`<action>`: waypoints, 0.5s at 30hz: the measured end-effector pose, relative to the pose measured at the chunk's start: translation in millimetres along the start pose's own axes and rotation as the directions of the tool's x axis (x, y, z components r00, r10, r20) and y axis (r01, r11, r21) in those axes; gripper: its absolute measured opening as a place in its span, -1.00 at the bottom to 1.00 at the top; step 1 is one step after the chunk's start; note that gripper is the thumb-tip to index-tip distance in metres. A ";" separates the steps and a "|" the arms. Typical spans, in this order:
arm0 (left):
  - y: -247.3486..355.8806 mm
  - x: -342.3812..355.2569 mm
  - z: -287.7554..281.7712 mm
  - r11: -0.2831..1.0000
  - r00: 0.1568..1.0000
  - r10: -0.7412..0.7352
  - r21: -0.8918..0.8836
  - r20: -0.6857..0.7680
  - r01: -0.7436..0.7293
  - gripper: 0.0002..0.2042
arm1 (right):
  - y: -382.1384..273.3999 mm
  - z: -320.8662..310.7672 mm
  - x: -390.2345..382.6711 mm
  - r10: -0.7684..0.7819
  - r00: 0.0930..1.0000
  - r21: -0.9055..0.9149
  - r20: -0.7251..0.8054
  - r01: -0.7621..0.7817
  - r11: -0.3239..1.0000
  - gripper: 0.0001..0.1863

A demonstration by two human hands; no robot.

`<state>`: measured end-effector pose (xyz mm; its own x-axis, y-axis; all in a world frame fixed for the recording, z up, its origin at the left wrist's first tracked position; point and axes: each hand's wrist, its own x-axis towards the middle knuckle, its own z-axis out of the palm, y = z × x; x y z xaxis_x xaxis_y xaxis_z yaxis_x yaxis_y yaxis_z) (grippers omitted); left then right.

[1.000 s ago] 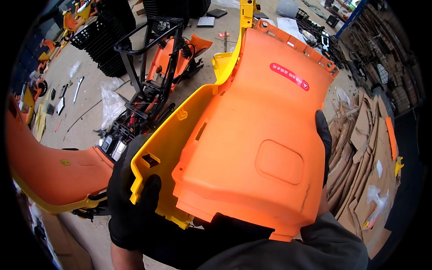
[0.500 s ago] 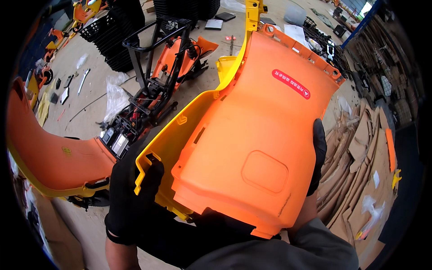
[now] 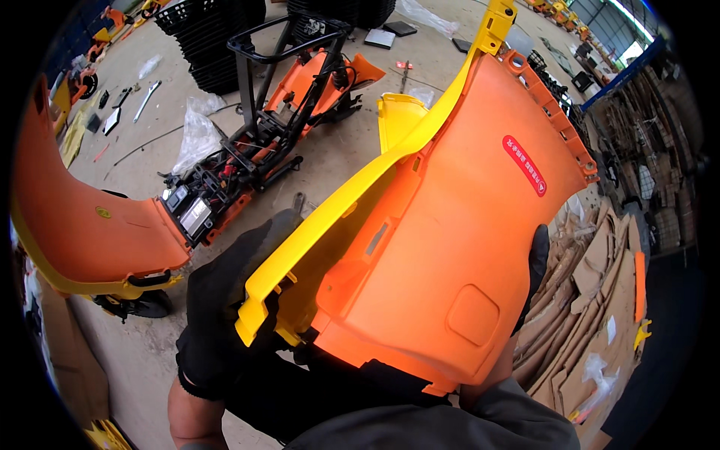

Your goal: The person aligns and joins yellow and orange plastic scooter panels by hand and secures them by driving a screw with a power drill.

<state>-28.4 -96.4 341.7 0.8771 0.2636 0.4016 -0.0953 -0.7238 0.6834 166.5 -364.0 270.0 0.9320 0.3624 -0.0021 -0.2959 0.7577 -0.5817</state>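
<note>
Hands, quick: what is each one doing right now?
Left hand: closed on the yellow edge of the orange panel.
Right hand: gripping the same panel's right side from behind.

Concrete floor (image 3: 352, 161) underneath, littered. At centre, a stripped scooter frame (image 3: 262, 127) of black tubing with orange body parts, wiring and small boxes exposed at its near end. At left, a large curved orange panel with yellow edging (image 3: 82, 225), just beside the frame's near end. Crumpled clear plastic wrap (image 3: 196, 139) lying beside the frame. Stacked black crates (image 3: 210, 37) behind it. Small tools and flat bits (image 3: 127, 105) scattered at upper left. Heaped flattened cardboard (image 3: 592, 300) at right. Blue-framed racking (image 3: 622, 75) at upper right.
</note>
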 end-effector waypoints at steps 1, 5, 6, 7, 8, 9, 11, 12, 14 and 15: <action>0.1 -1.9 -0.4 1.000 1.000 -0.023 -0.011 -0.012 0.023 -0.51 | 2.1 -2.1 0.4 -0.014 1.000 -0.028 -0.005 0.014 1.000 -0.45; -3.5 -5.6 -2.1 0.987 0.992 -0.127 -0.098 -0.009 0.125 -0.48 | 4.2 3.5 -0.2 0.028 0.999 -0.038 -0.039 -0.030 0.999 -0.47; -3.2 -5.6 -1.7 0.987 0.992 -0.126 -0.101 -0.008 0.125 -0.48 | 5.3 7.2 -0.9 0.048 0.997 -0.022 -0.059 -0.049 0.999 -0.44; -2.1 -5.7 -1.8 0.981 0.987 -0.160 -0.109 -0.004 0.159 -0.48 | 5.7 9.1 -1.2 0.068 0.995 -0.006 -0.078 -0.069 0.998 -0.41; -0.4 -5.7 -2.3 0.974 0.981 -0.195 -0.116 0.002 0.194 -0.47 | 4.8 8.8 -1.1 0.068 0.995 -0.007 -0.079 -0.069 0.998 -0.41; 1.4 -5.2 -3.1 0.974 0.981 -0.196 -0.117 0.003 0.195 -0.47 | 3.7 8.0 -1.0 0.053 0.993 -0.048 -0.105 -0.059 0.997 -0.41; 3.4 -4.0 -4.2 0.952 0.961 -0.275 -0.135 0.025 0.276 -0.48 | 1.8 6.5 -1.7 0.040 0.991 -0.089 -0.131 -0.052 0.995 -0.41; 1.6 -4.4 -3.4 0.951 0.960 -0.278 -0.135 0.026 0.279 -0.48 | 1.2 5.8 -2.3 0.048 0.991 -0.100 -0.129 -0.061 0.993 -0.42; -4.8 -6.4 -0.4 0.978 0.976 -0.208 -0.046 -0.060 0.205 -0.52 | -0.7 9.6 -4.5 0.055 0.990 -0.112 -0.129 -0.070 0.991 -0.43; -6.6 -7.7 0.7 0.977 0.976 -0.209 -0.048 -0.057 0.206 -0.52 | -2.3 17.1 -6.5 0.071 0.991 -0.108 -0.110 -0.083 0.991 -0.44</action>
<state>-34.2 -94.1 333.7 0.8491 0.4453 0.2843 0.0652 -0.6223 0.7800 157.5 -358.8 285.2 0.9261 0.3531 -0.1330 -0.3478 0.6622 -0.6637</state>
